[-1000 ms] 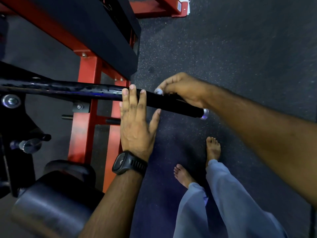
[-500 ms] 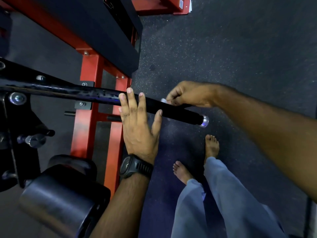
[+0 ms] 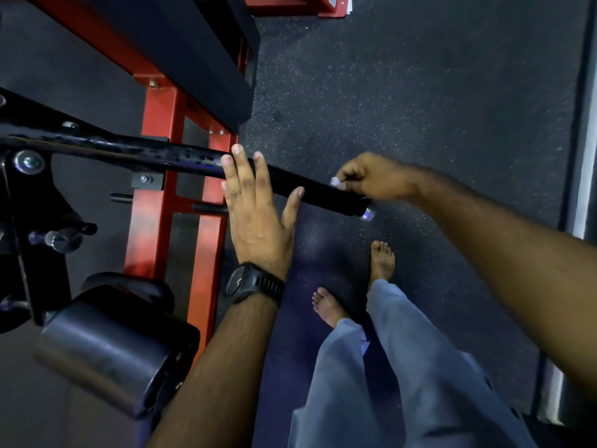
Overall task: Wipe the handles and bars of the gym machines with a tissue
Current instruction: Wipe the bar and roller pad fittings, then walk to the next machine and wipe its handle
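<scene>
Black bar [image 3: 310, 192], crossed by the straight, close-set fingers of the left hand [image 3: 258, 221] laid flat over it; white tissue [image 3: 336, 182] pinched in curled fingertips of the right hand [image 3: 374, 179], pressed against bar beside chrome end cap [image 3: 368, 213].

No writing can be read; the white sticker [image 3: 333, 1] is too small.

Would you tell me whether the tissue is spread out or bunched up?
Bunched up: only a small white wad of tissue shows, pinched in the right hand.
</scene>
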